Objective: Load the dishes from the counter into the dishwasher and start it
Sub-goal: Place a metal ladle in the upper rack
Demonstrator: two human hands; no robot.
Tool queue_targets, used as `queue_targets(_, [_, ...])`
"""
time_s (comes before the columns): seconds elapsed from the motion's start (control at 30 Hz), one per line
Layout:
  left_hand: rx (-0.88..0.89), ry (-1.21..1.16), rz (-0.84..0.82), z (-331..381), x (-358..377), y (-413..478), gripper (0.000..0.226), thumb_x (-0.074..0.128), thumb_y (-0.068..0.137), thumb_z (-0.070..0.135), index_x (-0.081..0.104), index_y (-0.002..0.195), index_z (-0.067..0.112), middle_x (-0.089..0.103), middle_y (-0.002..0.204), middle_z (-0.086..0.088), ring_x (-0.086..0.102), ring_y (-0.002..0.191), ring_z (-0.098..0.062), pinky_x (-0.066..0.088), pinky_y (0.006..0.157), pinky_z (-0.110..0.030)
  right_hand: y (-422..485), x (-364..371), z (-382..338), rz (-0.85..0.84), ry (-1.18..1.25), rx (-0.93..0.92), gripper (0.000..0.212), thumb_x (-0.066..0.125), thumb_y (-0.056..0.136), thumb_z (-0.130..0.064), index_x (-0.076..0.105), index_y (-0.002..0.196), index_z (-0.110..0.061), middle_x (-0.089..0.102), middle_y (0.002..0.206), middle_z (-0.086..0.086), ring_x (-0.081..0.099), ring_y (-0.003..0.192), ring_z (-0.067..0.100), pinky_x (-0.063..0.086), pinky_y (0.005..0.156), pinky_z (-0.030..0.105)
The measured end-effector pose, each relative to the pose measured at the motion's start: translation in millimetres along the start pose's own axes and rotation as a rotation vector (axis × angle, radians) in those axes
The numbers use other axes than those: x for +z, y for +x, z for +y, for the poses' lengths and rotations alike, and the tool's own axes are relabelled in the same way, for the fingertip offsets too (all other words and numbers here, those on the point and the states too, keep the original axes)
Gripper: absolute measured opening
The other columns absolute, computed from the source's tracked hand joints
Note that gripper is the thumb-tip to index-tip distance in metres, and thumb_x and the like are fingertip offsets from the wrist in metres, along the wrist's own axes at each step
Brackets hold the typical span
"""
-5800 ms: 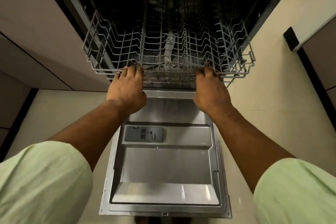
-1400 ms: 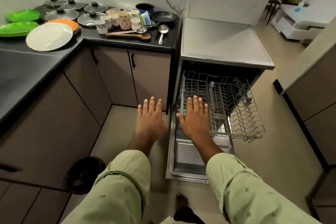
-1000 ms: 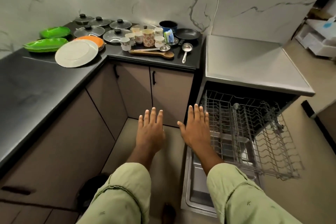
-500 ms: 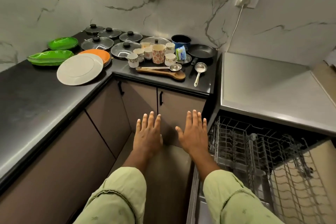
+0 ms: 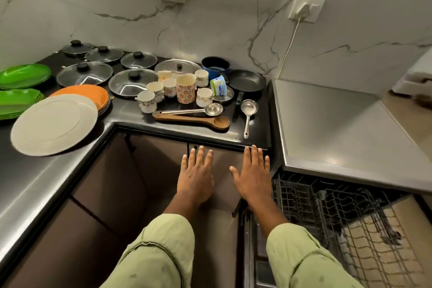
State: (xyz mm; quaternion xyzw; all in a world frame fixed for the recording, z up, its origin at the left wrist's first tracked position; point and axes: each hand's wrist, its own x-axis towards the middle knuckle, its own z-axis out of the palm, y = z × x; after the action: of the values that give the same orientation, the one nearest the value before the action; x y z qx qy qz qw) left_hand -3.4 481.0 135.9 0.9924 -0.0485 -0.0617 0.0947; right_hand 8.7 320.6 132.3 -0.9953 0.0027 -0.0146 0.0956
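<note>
Head view: left hand (image 5: 195,180), right hand (image 5: 253,180) now off empty rack (image 5: 350,217); fingers (image 5: 200,156) spread, holding nothing; nearing table (image 5: 126,113) cups (image 5: 185,89); loading next.

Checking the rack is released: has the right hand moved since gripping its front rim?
Yes. The right hand is off the rack, shifted left of it, fingers straight, just below the counter edge.
</note>
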Motion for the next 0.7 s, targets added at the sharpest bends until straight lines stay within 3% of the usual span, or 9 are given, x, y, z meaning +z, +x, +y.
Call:
queue_targets(0.3, [0.156,0.012,-0.053,-10.5,-10.5,93.4,0.071,0.040,0.103,0.027,-0.003,0.159,0.016,-0.008,0.166,-0.011,-0.012,0.152,-0.031,-0.002,0.123,-0.049,70.1,-2.8,-10.6,0.009,-0.017,0.133,0.076,0.037,0.100,-0.052,0.004,0.156,-0.014,0.000,0.164,0.010,-0.005,0.151,0.025,-0.003,0.123,0.043])
queue_targets(0.7, [0.190,0.036,-0.116,26.8,-1.2,190.2,0.068,0.040,0.103,0.029,0.005,0.158,0.013,0.004,0.166,-0.009,-0.004,0.153,-0.027,-0.001,0.124,-0.046,173.8,-4.5,35.3,-0.023,0.041,0.151,0.072,0.042,0.100,-0.049,0.015,0.155,-0.011,0.012,0.163,0.011,0.004,0.151,0.027,0.004,0.123,0.042])
